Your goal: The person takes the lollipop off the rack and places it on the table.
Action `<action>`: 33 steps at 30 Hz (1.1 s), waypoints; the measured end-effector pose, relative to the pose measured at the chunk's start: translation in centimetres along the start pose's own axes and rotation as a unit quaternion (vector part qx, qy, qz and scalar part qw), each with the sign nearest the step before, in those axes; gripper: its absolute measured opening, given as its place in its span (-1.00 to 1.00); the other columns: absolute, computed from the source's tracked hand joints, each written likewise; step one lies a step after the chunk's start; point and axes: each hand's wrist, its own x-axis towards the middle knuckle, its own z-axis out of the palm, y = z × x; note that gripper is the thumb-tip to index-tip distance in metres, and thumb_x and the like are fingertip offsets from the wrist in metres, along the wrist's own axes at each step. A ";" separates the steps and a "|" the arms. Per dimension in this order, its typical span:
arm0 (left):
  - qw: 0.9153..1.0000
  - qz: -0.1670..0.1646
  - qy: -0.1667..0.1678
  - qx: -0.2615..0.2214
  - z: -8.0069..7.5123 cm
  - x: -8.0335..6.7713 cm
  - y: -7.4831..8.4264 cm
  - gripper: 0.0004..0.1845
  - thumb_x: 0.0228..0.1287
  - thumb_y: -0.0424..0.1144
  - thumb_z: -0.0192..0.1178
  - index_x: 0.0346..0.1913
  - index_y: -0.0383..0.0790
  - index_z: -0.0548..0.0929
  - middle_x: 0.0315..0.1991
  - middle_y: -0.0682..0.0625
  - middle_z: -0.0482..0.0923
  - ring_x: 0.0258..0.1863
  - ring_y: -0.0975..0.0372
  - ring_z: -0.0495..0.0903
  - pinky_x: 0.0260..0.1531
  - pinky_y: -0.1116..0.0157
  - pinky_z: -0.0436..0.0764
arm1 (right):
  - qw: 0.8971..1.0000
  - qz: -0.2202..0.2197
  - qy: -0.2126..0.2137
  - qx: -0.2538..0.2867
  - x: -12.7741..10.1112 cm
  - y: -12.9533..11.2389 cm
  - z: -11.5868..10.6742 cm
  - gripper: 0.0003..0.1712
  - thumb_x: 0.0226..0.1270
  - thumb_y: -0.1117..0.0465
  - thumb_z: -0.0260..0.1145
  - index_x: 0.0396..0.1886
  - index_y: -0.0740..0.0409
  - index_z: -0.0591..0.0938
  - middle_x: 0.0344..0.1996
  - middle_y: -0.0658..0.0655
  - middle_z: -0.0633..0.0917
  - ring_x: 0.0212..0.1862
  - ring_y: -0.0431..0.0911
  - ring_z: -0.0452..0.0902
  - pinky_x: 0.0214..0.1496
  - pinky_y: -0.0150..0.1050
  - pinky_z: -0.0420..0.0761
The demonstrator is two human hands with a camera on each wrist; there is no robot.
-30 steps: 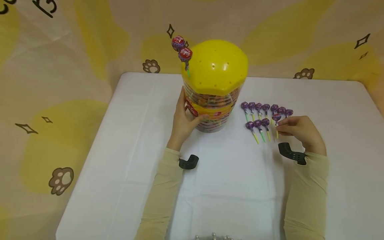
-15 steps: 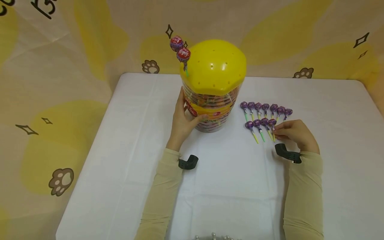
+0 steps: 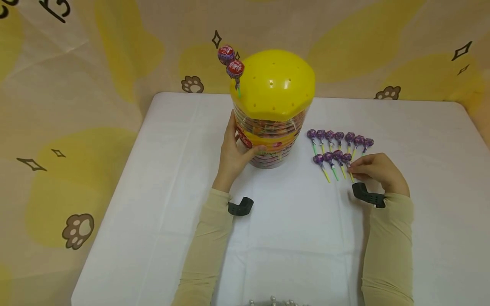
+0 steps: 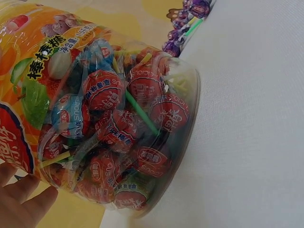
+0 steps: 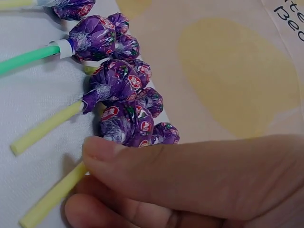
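Two fingertips of the right hand (image 3: 377, 171), thumb over forefinger, pinch the yellow stick of the nearest purple lollipop (image 3: 346, 158), the last in the front row of four; its wrapped head lies just beyond the thumb in the right wrist view; seven more purple lollipops (image 3: 339, 137) lie in a row behind, all on the white table (image 3: 160, 178); the left hand (image 3: 234, 156) rests with fingers straight and thumb spread against the side of the clear tub (image 3: 272, 138), which stands left of the rows; its label carries Chinese characters; red wrappers inside read "LOLLIPOPS"; two red lollipops (image 3: 231, 63) stand in the yellow lid (image 3: 273, 85).
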 end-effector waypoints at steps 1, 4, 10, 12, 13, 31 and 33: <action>1.000 0.000 0.000 0.000 0.0 0.0 0.0 0.12 0.07 -0.14 0.40 0.51 -0.11 -0.19 0.48 -0.10 -0.07 0.42 0.12 0.03 0.35 0.13 0.20 | 1.000 0.003 0.001 -0.009 0.0 0.0 0.0 -0.56 0.25 0.20 0.33 -0.07 0.54 0.59 -0.41 0.00 0.72 -0.41 -0.31 0.61 -0.15 -0.39 0.54; 1.000 0.004 0.000 -0.003 0.0 0.0 0.0 0.11 0.07 -0.10 0.38 0.51 -0.12 -0.19 0.47 -0.10 -0.07 0.42 0.13 0.03 0.35 0.13 0.20 | 0.999 0.010 0.014 -0.038 -0.2 -0.1 -0.3 -0.51 0.24 0.12 0.34 -0.04 0.48 0.60 -0.40 0.00 0.73 -0.39 -0.34 0.59 0.02 -0.18 0.45; 1.000 0.013 0.000 -0.004 0.0 0.0 -0.2 0.16 -0.06 0.21 0.22 0.51 -0.12 -0.19 0.47 -0.09 -0.05 0.41 0.13 0.04 0.35 0.13 0.21 | 0.998 -0.009 0.065 0.000 -1.0 -0.6 -0.6 -0.45 0.25 0.09 0.34 0.02 0.50 0.54 -0.41 -0.19 0.67 -0.38 -0.39 0.60 0.18 0.20 0.33; 1.000 0.015 -0.001 -0.005 0.0 0.0 -0.2 0.18 -0.11 0.27 0.18 0.51 -0.13 -0.19 0.47 -0.09 -0.05 0.41 0.13 0.04 0.35 0.13 0.21 | 0.996 -0.015 0.085 0.029 -1.3 -1.0 -0.7 -0.47 0.26 0.09 0.33 0.01 0.47 0.55 -0.42 -0.27 0.64 -0.38 -0.38 0.62 0.18 0.21 0.33; 1.000 0.015 -0.001 -0.005 0.0 0.0 -0.2 0.19 -0.12 0.29 0.17 0.51 -0.12 -0.19 0.47 -0.09 -0.05 0.41 0.13 0.04 0.35 0.13 0.21 | 0.994 -0.022 0.095 0.044 -1.4 -1.3 -0.7 -0.53 0.27 0.11 0.32 -0.01 0.43 0.58 -0.43 -0.29 0.65 -0.38 -0.37 0.62 0.18 0.11 0.40; 1.000 0.004 -0.003 -0.004 -0.2 -0.1 0.1 0.24 -0.17 0.37 0.15 0.51 -0.11 -0.20 0.47 -0.10 -0.04 0.42 0.12 0.04 0.35 0.11 0.19 | 0.877 -0.245 0.240 0.336 -4.1 -10.1 2.9 -0.74 0.01 0.44 0.46 -0.25 0.46 0.69 -0.45 0.11 0.73 -0.39 -0.09 0.65 -0.28 -0.44 0.65; 1.000 0.003 -0.002 -0.003 -0.2 -0.2 0.1 0.21 -0.12 0.32 0.19 0.51 -0.10 -0.20 0.47 -0.09 -0.04 0.41 0.12 0.05 0.35 0.11 0.20 | 0.867 -0.273 0.237 0.343 -4.3 -11.6 3.3 -0.72 0.01 0.44 0.46 -0.23 0.50 0.67 -0.41 0.15 0.73 -0.37 -0.07 0.66 -0.25 -0.41 0.66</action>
